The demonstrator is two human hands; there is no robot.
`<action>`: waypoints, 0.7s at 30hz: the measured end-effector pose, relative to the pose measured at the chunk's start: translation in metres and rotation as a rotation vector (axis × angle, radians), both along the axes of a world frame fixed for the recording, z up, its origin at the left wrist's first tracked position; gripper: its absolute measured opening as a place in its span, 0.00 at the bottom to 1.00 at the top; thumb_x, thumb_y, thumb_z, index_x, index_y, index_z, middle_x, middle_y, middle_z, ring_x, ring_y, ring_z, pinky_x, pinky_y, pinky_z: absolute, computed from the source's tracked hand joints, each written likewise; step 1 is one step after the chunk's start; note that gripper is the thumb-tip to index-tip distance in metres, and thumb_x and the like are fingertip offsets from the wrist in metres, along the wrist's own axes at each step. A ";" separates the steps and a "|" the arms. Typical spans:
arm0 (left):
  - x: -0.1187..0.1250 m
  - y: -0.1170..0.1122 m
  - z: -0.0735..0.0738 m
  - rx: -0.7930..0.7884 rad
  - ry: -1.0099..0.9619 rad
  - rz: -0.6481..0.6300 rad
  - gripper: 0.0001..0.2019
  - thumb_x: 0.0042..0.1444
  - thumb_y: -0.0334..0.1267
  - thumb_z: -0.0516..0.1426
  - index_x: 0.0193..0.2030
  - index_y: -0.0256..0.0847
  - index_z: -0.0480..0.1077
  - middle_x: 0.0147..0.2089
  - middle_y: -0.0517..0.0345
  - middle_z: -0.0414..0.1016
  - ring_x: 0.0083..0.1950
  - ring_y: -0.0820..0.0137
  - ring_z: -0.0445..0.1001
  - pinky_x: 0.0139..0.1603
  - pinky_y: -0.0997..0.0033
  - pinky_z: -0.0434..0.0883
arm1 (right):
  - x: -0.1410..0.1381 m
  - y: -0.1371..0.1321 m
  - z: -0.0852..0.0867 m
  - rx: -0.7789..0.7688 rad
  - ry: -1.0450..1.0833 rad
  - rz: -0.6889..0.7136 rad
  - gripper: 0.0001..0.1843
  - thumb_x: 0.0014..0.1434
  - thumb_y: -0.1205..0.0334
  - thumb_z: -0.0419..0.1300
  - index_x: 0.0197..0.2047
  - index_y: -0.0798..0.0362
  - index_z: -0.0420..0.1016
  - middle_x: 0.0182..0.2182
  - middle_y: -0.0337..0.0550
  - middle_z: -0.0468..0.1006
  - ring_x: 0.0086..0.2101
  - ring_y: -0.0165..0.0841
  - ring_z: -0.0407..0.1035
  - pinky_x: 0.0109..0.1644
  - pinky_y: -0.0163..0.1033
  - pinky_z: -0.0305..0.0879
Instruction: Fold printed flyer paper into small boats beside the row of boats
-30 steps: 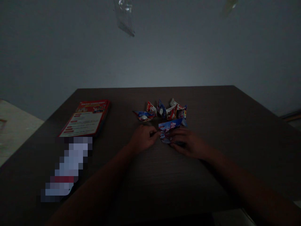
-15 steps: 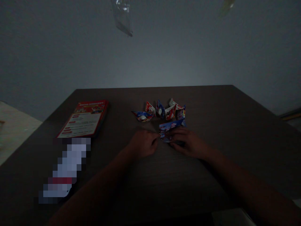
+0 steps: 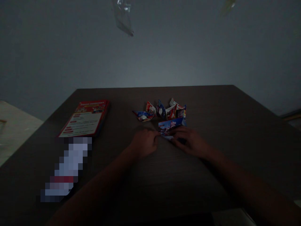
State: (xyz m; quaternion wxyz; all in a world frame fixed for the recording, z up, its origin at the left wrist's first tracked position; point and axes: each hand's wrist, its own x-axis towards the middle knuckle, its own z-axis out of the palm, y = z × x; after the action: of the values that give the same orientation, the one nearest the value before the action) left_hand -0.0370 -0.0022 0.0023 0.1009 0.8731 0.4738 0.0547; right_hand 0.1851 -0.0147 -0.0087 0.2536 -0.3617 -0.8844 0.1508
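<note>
Honestly, nothing's legible here, it's way too dark. The red booklet (image 3: pixel 86 119) has printed lines, and the blue folded paper (image 3: pixel 170 125) to its right has white characters, but it's all blur.

On your dark wooden table (image 3: pixel 235 125), a red-covered stack of leaflets (image 3: pixel 86 119) lies at the far left, with a blurred-out object (image 3: pixel 66 169) just nearer to you. A cluster of small folded red-and-blue paper shapes (image 3: pixel 164 111) sits mid-table. A clear plastic bag (image 3: pixel 123 15) hangs on the grey wall (image 3: pixel 188 56) ahead.
</note>
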 end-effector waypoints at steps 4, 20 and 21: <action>0.000 0.000 0.001 -0.021 -0.032 0.019 0.17 0.57 0.35 0.49 0.50 0.46 0.73 0.43 0.53 0.79 0.43 0.62 0.76 0.42 0.64 0.70 | 0.001 -0.001 0.001 -0.028 0.009 -0.033 0.06 0.60 0.65 0.55 0.34 0.53 0.74 0.44 0.49 0.76 0.45 0.37 0.69 0.49 0.44 0.66; -0.005 0.015 -0.013 0.020 -0.251 -0.050 0.08 0.55 0.40 0.56 0.31 0.38 0.72 0.30 0.58 0.72 0.35 0.69 0.69 0.36 0.71 0.62 | 0.000 0.002 -0.001 -0.142 0.062 -0.085 0.07 0.58 0.66 0.56 0.28 0.53 0.72 0.41 0.46 0.78 0.42 0.36 0.72 0.46 0.40 0.65; -0.004 0.016 -0.014 0.024 -0.246 -0.049 0.08 0.56 0.40 0.56 0.31 0.39 0.72 0.30 0.58 0.72 0.35 0.69 0.69 0.36 0.71 0.62 | 0.000 0.002 -0.001 -0.150 0.069 -0.091 0.07 0.57 0.67 0.57 0.28 0.53 0.72 0.41 0.46 0.78 0.42 0.35 0.72 0.46 0.40 0.65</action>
State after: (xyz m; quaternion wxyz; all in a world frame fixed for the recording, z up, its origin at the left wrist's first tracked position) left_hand -0.0411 0.0135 -0.0118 0.1490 0.8723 0.4357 0.1648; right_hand 0.1846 -0.0129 -0.0096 0.2628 -0.4141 -0.8439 0.2174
